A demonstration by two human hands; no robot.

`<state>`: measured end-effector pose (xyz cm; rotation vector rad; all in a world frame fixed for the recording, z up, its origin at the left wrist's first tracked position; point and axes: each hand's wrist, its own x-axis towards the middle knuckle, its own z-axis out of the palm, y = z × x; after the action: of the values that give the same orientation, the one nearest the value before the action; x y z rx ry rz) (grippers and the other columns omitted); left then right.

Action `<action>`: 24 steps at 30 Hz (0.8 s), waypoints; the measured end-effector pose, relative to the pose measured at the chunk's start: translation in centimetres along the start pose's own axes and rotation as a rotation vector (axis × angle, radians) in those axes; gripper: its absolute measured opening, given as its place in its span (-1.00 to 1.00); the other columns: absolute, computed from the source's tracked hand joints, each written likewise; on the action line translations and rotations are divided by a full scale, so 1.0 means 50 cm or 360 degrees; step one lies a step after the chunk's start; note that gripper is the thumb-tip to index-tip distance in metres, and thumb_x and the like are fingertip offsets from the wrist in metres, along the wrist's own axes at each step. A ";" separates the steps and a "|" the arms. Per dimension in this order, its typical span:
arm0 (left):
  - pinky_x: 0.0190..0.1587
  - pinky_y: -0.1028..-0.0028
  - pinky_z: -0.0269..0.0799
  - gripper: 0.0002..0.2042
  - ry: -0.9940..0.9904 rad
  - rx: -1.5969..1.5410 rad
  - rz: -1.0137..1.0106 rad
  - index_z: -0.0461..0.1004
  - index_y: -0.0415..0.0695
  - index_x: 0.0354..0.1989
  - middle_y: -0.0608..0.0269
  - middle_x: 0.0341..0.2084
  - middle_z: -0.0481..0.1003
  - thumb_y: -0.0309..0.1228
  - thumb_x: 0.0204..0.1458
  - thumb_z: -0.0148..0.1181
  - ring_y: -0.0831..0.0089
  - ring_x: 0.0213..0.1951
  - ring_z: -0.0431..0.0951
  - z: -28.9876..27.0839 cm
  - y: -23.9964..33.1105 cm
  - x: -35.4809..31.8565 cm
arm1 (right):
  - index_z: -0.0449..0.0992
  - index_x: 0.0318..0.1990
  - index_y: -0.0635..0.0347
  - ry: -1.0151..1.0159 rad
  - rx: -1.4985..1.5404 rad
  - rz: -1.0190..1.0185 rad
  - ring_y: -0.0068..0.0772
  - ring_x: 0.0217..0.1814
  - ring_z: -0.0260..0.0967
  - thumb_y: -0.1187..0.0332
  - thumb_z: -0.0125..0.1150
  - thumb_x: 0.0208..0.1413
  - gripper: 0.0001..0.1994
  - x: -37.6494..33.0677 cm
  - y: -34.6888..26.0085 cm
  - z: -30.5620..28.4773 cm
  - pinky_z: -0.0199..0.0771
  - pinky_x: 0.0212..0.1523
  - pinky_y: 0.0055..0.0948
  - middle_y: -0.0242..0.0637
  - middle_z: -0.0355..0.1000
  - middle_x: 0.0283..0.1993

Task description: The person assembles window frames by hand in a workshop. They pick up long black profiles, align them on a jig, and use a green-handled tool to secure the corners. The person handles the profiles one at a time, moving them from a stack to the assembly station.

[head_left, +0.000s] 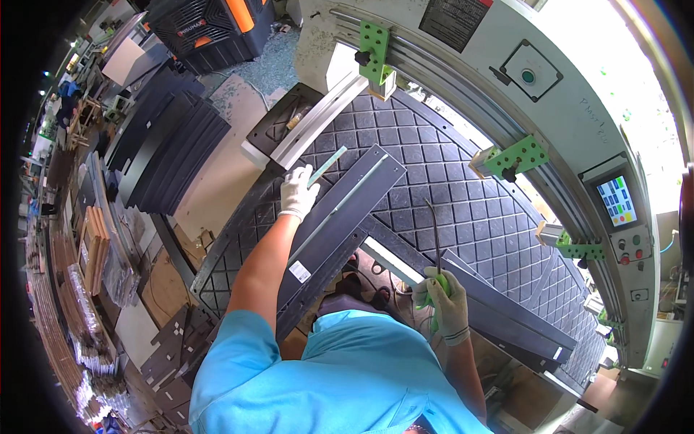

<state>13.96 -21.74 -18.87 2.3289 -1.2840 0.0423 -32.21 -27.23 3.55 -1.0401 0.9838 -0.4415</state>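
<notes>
**Panel laid on the bed, strip and hook tool both in hand**

Dark, diamond-patterned matting (463, 181) covers the machine bed in front of you, ringed by a curved grey frame (506, 108) with green perforated brackets (519, 156) along it. Your left hand (298, 191) is closed round the lower end of a thin pale-green strip (327, 166), which runs up and away from your fingers toward the white rail (318, 119) beyond. Directly under that grip lies a long dark metal panel (340, 217), flat on the matting and slanting from near your body out past your knuckles.

Your right hand (444, 304) is wrapped round a green handle (432, 296); a slim dark hooked rod (436, 239) rises from the fist, its tip in the air over the matting and touching nothing that I can see. Just to the outside of that fist sits a second dark panel (506, 311), running off to your right.

By my reading, the work is at an early-to-middle point: the panel is placed, and the strip looks not yet seated on it (though the fisheye bend makes it hard to say whether its far end rests on the panel or floats clear). Stacks of further dark sheets (166, 145) wait well off to the left of your left hand.
</notes>
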 end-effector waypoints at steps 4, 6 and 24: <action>0.03 0.02 0.56 -0.59 0.0024 -0.0022 0.0039 0.60 -0.10 0.17 0.08 -0.13 0.64 -0.36 0.12 0.36 -0.01 -0.08 0.63 0.042 0.021 0.036 | 0.51 0.23 0.40 0.0087 0.0030 0.0016 -0.44 -0.21 0.63 0.39 0.24 0.47 -0.69 -0.016 0.005 0.006 0.68 -0.14 -0.40 -0.19 0.65 -0.16; 0.00 0.04 0.57 -0.67 0.0177 -0.0251 0.0126 0.64 -0.12 0.09 0.05 -0.21 0.65 -0.42 0.13 0.34 -0.02 -0.14 0.64 0.045 0.068 0.050 | 0.51 0.23 0.40 0.0133 0.0089 0.0015 -0.43 -0.21 0.64 0.39 0.24 0.47 -0.69 -0.017 0.025 -0.001 0.68 -0.14 -0.40 -0.19 0.65 -0.16; -0.25 0.21 0.55 -0.85 0.0010 0.0209 0.0611 0.61 -0.05 -0.31 0.18 -0.42 0.50 -0.35 0.29 0.17 0.19 -0.31 0.60 0.115 0.216 0.031 | 0.52 0.22 0.36 0.0270 0.0224 0.0077 -0.44 -0.19 0.63 0.37 0.27 0.47 -0.69 -0.026 0.019 0.042 0.68 -0.14 -0.39 -0.21 0.63 -0.15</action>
<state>5.02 -30.20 -19.33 2.1489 -1.7536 0.2657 -31.22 -24.77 3.63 -0.8606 1.1097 -0.5577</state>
